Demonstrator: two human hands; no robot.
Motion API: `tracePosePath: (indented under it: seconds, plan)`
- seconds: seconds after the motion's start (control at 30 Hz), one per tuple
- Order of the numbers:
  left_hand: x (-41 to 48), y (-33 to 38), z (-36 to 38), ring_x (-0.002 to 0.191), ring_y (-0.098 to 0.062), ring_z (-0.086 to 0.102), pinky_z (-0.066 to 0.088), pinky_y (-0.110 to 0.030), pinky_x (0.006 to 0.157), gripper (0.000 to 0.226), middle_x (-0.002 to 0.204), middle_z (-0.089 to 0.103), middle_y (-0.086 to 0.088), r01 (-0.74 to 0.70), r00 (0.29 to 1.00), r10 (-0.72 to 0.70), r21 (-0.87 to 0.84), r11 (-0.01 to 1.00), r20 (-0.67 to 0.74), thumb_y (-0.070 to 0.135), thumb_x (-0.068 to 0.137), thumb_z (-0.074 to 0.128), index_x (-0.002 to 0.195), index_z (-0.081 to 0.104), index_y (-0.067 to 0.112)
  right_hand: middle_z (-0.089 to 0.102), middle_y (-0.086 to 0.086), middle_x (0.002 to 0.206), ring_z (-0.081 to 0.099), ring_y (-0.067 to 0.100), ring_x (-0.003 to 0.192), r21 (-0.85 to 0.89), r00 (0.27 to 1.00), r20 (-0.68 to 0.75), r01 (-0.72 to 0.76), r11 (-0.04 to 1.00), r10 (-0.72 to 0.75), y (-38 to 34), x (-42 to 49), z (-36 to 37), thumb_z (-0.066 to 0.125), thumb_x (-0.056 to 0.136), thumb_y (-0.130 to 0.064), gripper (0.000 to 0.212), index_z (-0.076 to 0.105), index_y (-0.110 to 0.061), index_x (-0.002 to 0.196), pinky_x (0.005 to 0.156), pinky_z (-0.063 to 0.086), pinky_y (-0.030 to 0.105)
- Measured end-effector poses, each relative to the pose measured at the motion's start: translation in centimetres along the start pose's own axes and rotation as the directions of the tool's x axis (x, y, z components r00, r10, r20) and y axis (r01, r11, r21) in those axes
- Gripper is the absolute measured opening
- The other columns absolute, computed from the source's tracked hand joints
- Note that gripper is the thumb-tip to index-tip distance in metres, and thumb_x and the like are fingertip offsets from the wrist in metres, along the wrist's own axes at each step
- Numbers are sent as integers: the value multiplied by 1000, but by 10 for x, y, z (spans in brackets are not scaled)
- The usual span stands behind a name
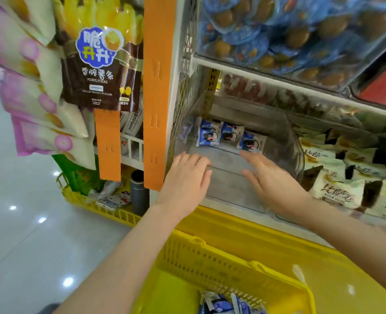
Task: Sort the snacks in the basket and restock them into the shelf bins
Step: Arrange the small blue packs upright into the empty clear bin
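A clear plastic shelf bin (285, 141) holds a few blue-and-white snack packets (229, 134) at its back. My left hand (186, 180) and my right hand (271, 177) both reach into the front of this bin, fingers straight, holding nothing. Below them a yellow basket (210, 261) stands in front of the shelf, with more blue-and-white packets (223, 304) showing at its bottom edge.
The bin to the right is filled with white-and-brown snack packs (337, 191). A bin above holds blue round packets (278, 35). Potato stick bags (99, 64) and orange hanging strips (158, 94) hang left. A second yellow basket (101, 209) sits on the floor.
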State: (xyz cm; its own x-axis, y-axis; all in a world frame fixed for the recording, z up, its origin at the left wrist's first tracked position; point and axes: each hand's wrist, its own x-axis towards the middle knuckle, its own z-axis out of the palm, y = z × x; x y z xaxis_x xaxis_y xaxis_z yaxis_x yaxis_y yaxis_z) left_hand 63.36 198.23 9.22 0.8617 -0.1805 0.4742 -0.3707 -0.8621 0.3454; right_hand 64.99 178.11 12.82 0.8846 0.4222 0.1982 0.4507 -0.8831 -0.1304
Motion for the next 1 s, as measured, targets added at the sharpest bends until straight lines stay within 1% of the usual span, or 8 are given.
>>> tracePosePath:
  seconds: [0.13, 0.3, 0.37, 0.47, 0.6, 0.77, 0.87, 1.0]
  plan:
    - [-30, 19, 5, 138, -19, 25, 14, -29, 112, 39, 145, 36, -5, 42, 999, -42, -17, 999, -3, 26, 96, 42, 134, 43, 18, 46, 24, 138, 46, 38, 127, -376, 983, -36, 156, 913, -182, 1, -59, 19, 70, 80, -25, 65, 46, 1, 134, 104, 34, 50]
    - [-82, 47, 25, 95, -20, 53, 37, -29, 84, 24, 101, 58, -6, -56, 998, 55, -74, 996, -14, 19, 92, 41, 102, 60, 10, 60, 17, 121, 64, 32, 105, -176, 984, -134, 89, 980, -114, 5, -121, 65, 79, 71, -16, 51, 59, -2, 116, 84, 53, 41]
    - [-103, 51, 41, 87, -19, 51, 34, -26, 77, 20, 93, 58, -3, -64, 996, 71, -107, 992, 61, 15, 92, 42, 97, 60, 9, 57, 11, 124, 61, 28, 108, -78, 999, 17, 36, 996, -35, 6, -146, 91, 69, 83, -20, 43, 56, -7, 122, 88, 51, 34]
    - [-134, 49, 75, 101, -11, 44, 33, -29, 93, 19, 107, 54, 4, 22, 962, 8, -106, 994, 272, 18, 97, 41, 110, 55, 15, 40, -2, 137, 41, 17, 124, -3, 957, 270, -109, 994, 106, 18, -180, 138, 35, 101, -29, 38, 35, -19, 137, 102, 34, 25]
    - [-180, 35, 127, 114, -10, 44, 34, -27, 101, 29, 125, 48, 4, 191, 809, -133, -42, 981, 572, 27, 98, 40, 126, 44, 20, 36, 3, 138, 35, 20, 126, 21, 830, 495, -308, 951, 257, 31, -218, 190, 35, 100, -11, 43, 27, -16, 142, 103, 32, 26]
    - [-232, 15, 176, 120, -19, 45, 39, -29, 98, 42, 138, 40, -5, 390, 453, -223, 33, 920, 863, 30, 97, 45, 135, 37, 15, 9, 9, 156, 9, 26, 144, -135, 629, 713, -311, 941, 310, 38, -251, 225, 46, 93, 0, 73, 4, -15, 150, 115, 19, 34]
    - [-246, 12, 195, 129, -23, 39, 35, -33, 103, 51, 146, 32, -7, 461, 293, -223, 67, 885, 930, 33, 97, 45, 142, 29, 15, 6, 9, 156, 5, 28, 145, -192, 597, 729, -290, 938, 334, 42, -256, 240, 55, 93, -10, 80, -1, -14, 150, 118, 16, 37]
    - [-249, 14, 215, 136, -23, 31, 30, -33, 108, 58, 152, 24, -6, 576, 221, -246, 77, 814, 944, 31, 97, 46, 147, 22, 15, 16, 7, 154, 13, 27, 143, -195, 595, 723, -310, 931, 350, 46, -249, 251, 49, 97, -21, 67, 7, -14, 149, 117, 17, 38]
